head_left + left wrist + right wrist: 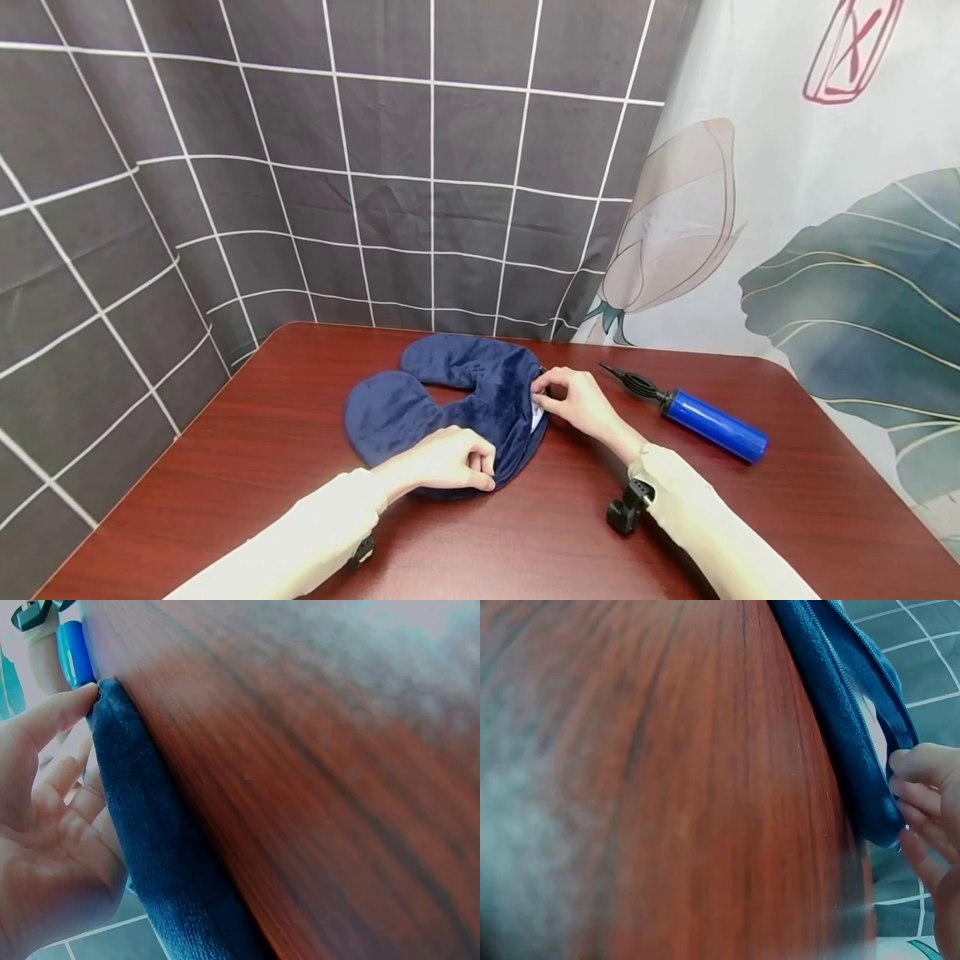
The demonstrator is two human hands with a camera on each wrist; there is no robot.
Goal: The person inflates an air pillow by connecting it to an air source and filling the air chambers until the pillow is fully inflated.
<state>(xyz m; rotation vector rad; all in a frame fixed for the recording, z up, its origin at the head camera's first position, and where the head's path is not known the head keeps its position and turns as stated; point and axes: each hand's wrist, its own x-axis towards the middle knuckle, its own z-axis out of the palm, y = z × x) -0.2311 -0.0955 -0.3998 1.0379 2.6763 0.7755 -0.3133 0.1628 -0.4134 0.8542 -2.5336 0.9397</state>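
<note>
A navy plush U-shaped neck pillow [480,408] lies flat on the table, its two arms toward the left. Along its right side the zipper [840,667] is undone, and white material [873,731] shows through the gap. My left hand [453,458] pinches the pillow's near edge; in the left wrist view its thumb presses the tip of the fabric, with the other fingers curled behind. At the far end of the opening, my right hand [573,400] pinches the zipper's edge between thumb and fingers, holding the two sides apart.
To the right of my right hand lies a blue hand pump [716,425] with a black nozzle [633,382]. The reddish-brown wooden table [247,450] ends against a dark grid-patterned curtain [390,208] and a pale floral curtain [750,275].
</note>
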